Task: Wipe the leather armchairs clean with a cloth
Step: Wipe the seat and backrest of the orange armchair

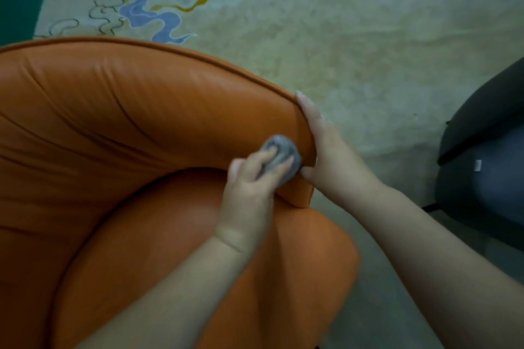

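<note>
**Mid-wipe on the armrest end**

Currently we're working the front end of the orange leather armchair [147, 110], on the armrest at the right of the view.

- Our left hand [249, 193] has its fingers curled round a balled-up grey cloth [279, 156] and presses it onto the armrest's inner face, just above the seat cushion [226, 278].
- Our right hand [326, 150] lies flat against the armrest's outer side, fingers straight, thumb tucked near the cloth. It holds nothing; it looks like it's just bracing.

Handling notes, as judgement:
- Cloth: soft, light, compresses easily. Wadded like this, it gives a small contact patch. A flatter fold under the palm would probably cover more leather per pass.
- Leather: smooth with a slight sheen and soft creases across the backrest. The cloth will likely slide easily, so pressure matters more than grip. Creases and the piped seam along the top edge probably trap dust.
- Chair: looks heavy and stable; bracing should be enough.

Beside it: a patterned carpet [340, 37] and a dark chair [482, 150] at the right edge.
</note>
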`<state>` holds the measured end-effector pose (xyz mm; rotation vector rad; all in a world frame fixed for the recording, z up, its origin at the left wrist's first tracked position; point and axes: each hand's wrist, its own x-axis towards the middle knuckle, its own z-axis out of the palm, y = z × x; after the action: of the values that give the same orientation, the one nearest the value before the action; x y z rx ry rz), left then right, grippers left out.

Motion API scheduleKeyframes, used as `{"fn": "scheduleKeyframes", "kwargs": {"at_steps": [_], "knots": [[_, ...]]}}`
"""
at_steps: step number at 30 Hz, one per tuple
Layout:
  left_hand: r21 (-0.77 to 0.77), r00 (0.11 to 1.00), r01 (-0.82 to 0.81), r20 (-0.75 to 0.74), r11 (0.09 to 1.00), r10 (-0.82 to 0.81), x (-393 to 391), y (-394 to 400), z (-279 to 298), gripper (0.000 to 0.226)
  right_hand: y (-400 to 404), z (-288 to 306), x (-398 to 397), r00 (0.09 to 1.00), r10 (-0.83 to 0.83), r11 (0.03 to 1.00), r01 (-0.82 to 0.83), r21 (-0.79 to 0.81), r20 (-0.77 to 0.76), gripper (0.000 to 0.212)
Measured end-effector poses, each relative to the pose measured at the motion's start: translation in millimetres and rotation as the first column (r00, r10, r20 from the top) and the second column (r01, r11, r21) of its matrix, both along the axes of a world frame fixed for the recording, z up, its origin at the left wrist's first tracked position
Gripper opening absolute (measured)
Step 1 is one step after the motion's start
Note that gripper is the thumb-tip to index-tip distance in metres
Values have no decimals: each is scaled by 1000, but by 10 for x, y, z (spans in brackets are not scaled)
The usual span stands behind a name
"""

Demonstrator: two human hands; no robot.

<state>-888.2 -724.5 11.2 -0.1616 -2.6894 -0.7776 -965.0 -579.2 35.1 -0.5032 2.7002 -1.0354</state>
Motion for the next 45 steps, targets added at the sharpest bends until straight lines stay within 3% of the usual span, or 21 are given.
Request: {"fn": "scheduleKeyframes", "kwargs": {"at_steps": [4, 7, 9, 12, 15, 17, 19, 22, 30, 35, 39, 43, 45], "knots": [[226, 998, -68, 31, 972, 62, 214, 9, -39, 44, 55, 40, -5, 996, 71, 997, -72, 33, 48, 128], [507, 969, -235, 56, 829, 240, 108, 67, 63, 47, 88, 69, -21, 994, 84, 996, -87, 30, 76, 135], [558, 953, -286, 82, 779, 292, 0, 136, 66, 46, 77, 74, -28, 993, 84, 996, -85, 3, 85, 134], [560, 966, -251, 88, 789, 245, 24, 279, -75, 42, 79, 67, -21, 992, 90, 996, -88, -31, 85, 130], [651, 945, -307, 295, 694, 141, 231, 398, -260, 35, 99, 69, -26, 991, 99, 995, -96, -39, 88, 129], [645, 899, -419, 393, 640, 193, 336, 412, -283, 35, 109, 68, -34, 991, 102, 995, -100, -28, 90, 131], [678, 908, -418, 283, 605, 309, 321, 371, -191, 38, 115, 60, -36, 990, 110, 994, -108, -24, 85, 132], [681, 933, -295, 55, 670, 355, 123, 360, -50, 40, 122, 41, -47, 990, 114, 992, -110, -53, 82, 130], [600, 969, -225, 58, 767, 239, -16, 361, -242, 41, 93, 72, -43, 992, 96, 995, -95, -25, 78, 127], [707, 949, -293, 296, 644, 106, 133, 329, -278, 27, 104, 64, -10, 995, 75, 997, -74, -17, 59, 123], [559, 840, -394, 541, 730, 40, 326, 10, -231, 24, 75, 73, 116, 999, 8, 999, -9, 41, 42, 119], [562, 725, -590, 684, 580, 75, 659, -313, -29, 22, 64, 119, 366, 995, -58, 994, 49, 100, 82, 106], [534, 673, -644, 735, 548, 75, 845, -441, 104, 22, 55, 181, 520, 991, -67, 991, 52, 126, 119, 99]]}}
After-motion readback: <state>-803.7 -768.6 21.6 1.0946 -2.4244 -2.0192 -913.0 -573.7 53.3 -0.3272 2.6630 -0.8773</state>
